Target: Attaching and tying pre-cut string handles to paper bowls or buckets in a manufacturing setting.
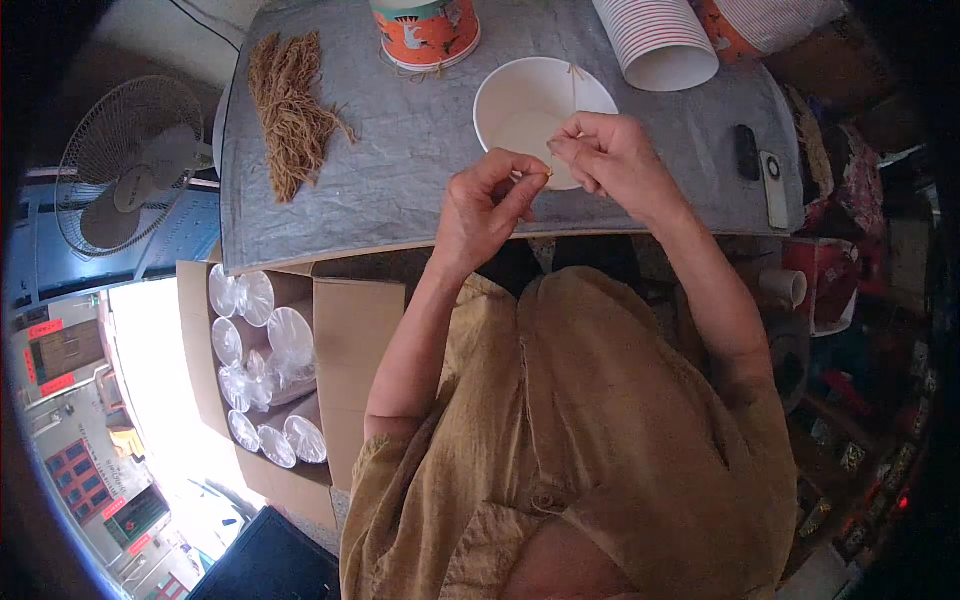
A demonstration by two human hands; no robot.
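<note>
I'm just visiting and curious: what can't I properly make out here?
All in the head view:
Small tan piece in the left hand: too small, partly covered by fingertips.
Whether the right hand also grips it: its curled fingers hide this.
White tub: near side partly hidden behind both hands.
Orange tub and white tub stack: cut off by the upper edge.

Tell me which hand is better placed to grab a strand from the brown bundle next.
Probably the left hand: it is nearer the bundle, which lies to its left. The right hand is farther off and would likely reach past the left.
</note>
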